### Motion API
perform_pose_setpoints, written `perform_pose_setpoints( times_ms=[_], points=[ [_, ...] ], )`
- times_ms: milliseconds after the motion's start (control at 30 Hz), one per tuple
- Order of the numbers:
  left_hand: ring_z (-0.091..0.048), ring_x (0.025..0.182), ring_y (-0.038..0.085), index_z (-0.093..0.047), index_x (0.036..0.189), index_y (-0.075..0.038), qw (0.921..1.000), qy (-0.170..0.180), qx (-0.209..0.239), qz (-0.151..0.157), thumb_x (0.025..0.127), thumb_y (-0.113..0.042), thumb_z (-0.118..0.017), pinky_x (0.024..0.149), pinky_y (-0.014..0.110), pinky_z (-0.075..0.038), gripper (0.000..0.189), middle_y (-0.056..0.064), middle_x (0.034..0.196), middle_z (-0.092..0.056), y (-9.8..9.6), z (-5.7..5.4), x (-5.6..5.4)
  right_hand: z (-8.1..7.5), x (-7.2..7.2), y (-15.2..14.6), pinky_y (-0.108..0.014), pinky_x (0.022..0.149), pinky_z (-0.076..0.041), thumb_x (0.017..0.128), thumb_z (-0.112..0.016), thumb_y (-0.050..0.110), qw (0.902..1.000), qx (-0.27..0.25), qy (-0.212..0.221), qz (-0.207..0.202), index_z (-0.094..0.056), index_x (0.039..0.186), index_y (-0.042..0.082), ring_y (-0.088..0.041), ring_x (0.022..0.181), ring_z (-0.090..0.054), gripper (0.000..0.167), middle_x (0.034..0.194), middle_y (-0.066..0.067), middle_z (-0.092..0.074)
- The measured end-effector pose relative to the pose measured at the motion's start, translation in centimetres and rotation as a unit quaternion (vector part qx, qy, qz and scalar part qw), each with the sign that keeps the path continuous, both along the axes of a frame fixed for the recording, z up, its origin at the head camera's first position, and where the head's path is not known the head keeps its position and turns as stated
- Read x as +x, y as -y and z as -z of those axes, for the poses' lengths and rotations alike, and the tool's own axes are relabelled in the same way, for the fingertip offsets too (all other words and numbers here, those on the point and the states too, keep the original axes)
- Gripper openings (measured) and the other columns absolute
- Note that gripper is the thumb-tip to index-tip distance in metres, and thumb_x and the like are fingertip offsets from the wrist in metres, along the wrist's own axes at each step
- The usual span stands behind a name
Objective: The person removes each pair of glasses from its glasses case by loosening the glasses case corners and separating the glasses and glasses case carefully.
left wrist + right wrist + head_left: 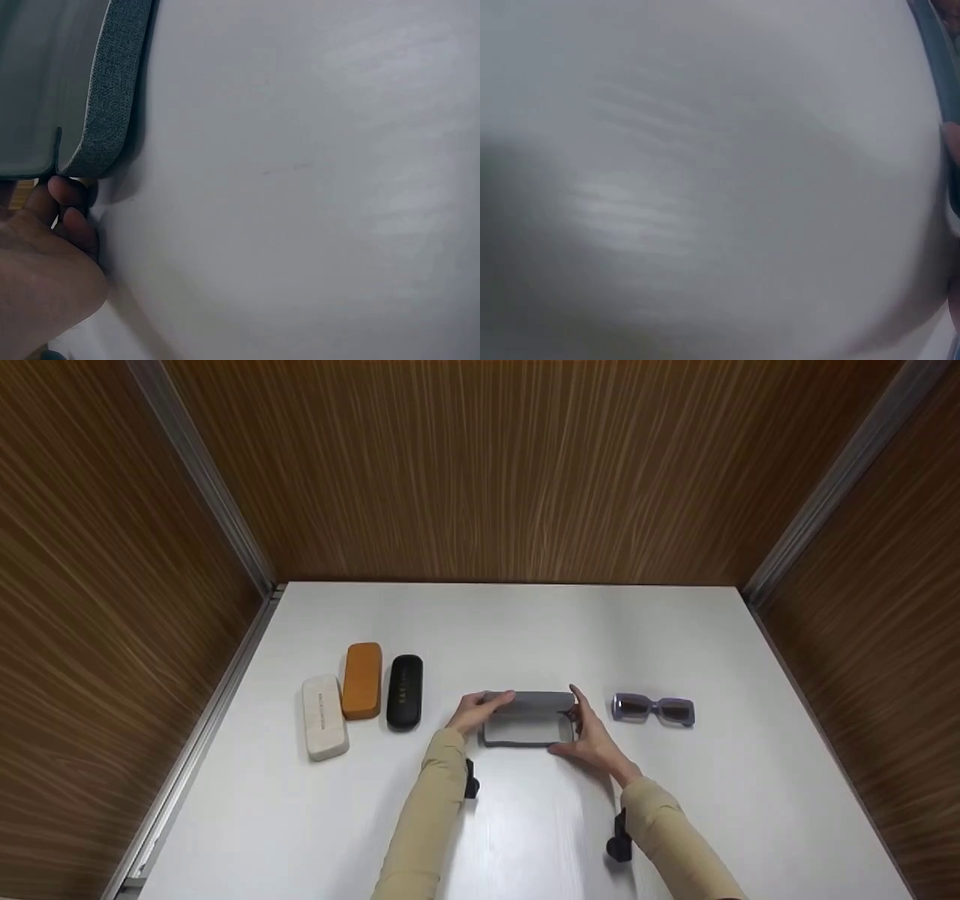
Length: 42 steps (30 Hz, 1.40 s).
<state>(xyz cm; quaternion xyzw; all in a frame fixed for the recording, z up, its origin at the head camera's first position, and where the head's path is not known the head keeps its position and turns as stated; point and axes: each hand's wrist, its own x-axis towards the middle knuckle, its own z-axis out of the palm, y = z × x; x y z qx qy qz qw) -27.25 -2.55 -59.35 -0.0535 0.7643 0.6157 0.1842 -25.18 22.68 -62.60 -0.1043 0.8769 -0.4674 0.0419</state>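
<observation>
A grey-blue glasses case (526,703) lies with its lid raised at the middle of the table, its pale inside facing up. My left hand (472,714) grips its left end, thumb along the lid's upper edge. At the other end my right hand (594,741) holds it, thumb by the front corner and a finger up beside the lid. The left wrist view shows the fabric-covered case wall (114,94) with fingers (69,191) curled at its corner. Only a strip of the case (936,64) and bits of the hand appear in the right wrist view.
Purple-framed sunglasses (634,706) lie right of the case. To the left are a black case (405,694), an orange case (362,681) and a white case (325,718), all closed. Wood-grain panels (495,472) wall the white table (517,637) at the back and sides.
</observation>
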Motion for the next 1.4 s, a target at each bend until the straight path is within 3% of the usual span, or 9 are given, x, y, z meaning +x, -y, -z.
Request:
perform_pose_setpoints(
  times_ms=[167,467,667,867,967,1167,1400],
  points=[
    [-0.041,0.146,0.036,-0.048,0.147,-0.001,1.0000,0.002,0.003,-0.001,0.090,-0.057,-0.067,0.124,0.047,-0.033,0.082,0.019,0.154,-0.047,0.1,0.0,0.0,0.3,0.3,0.1,-0.022,0.077,-0.040,0.065,-0.095,0.011,0.9996,-0.001,-0.023,0.013,-0.020,0.160,0.005,-0.018,0.091,-0.047,0.121,0.108,-0.013,-0.059],
    [-0.051,0.134,0.029,-0.070,0.122,-0.010,0.9996,-0.006,0.025,0.014,0.087,-0.051,-0.074,0.119,0.044,-0.039,0.055,0.013,0.140,-0.059,0.5,0.5,-0.4,0.9,0.6,0.0,-0.020,0.075,-0.041,0.064,-0.095,0.011,0.9984,-0.013,-0.050,0.025,-0.028,0.158,0.006,-0.016,0.087,-0.048,0.116,0.102,-0.010,-0.060],
    [-0.052,0.134,0.029,-0.068,0.128,-0.009,0.9986,-0.021,0.033,0.036,0.090,-0.045,-0.073,0.119,0.043,-0.039,0.052,0.012,0.138,-0.060,0.7,0.7,-0.5,0.7,0.5,0.0,-0.021,0.073,-0.042,0.062,-0.097,0.015,0.9981,0.001,-0.056,0.024,-0.029,0.158,0.008,-0.016,0.085,-0.051,0.118,0.100,-0.009,-0.062],
    [-0.050,0.139,0.033,-0.064,0.133,-0.005,0.9945,-0.068,0.008,0.079,0.096,-0.035,-0.068,0.121,0.042,-0.038,0.048,0.015,0.142,-0.061,0.8,1.0,-0.4,0.8,0.4,-0.3,-0.019,0.070,-0.040,0.062,-0.097,0.014,0.9980,-0.005,-0.060,0.018,-0.030,0.158,0.005,-0.016,0.082,-0.050,0.117,0.092,-0.008,-0.060],
    [-0.044,0.144,0.036,-0.061,0.137,-0.002,0.9924,-0.077,0.019,0.094,0.098,-0.030,-0.067,0.124,0.046,-0.033,0.048,0.017,0.146,-0.057,0.8,1.1,-0.1,0.9,0.4,-0.5,-0.019,0.069,-0.040,0.064,-0.096,0.015,0.9977,-0.011,-0.067,0.006,-0.030,0.157,0.004,-0.016,0.081,-0.049,0.115,0.093,-0.009,-0.061],
    [-0.039,0.146,0.037,-0.059,0.140,-0.006,0.9918,-0.072,0.047,0.094,0.093,-0.026,-0.074,0.127,0.049,-0.026,0.053,0.018,0.151,-0.051,0.7,1.5,0.5,0.9,0.3,-0.7,-0.021,0.072,-0.042,0.063,-0.097,0.014,0.9971,-0.016,-0.073,0.005,-0.031,0.157,0.004,-0.016,0.083,-0.052,0.115,0.103,-0.010,-0.066],
    [-0.043,0.144,0.036,-0.058,0.140,-0.006,0.9903,-0.095,0.025,0.098,0.088,-0.023,-0.080,0.126,0.048,-0.028,0.059,0.018,0.150,-0.052,1.0,2.1,0.7,0.8,0.5,-0.5,-0.021,0.075,-0.043,0.061,-0.097,0.013,0.9983,-0.017,-0.051,0.023,-0.031,0.157,0.005,-0.016,0.085,-0.051,0.116,0.108,-0.012,-0.066]
  ],
)
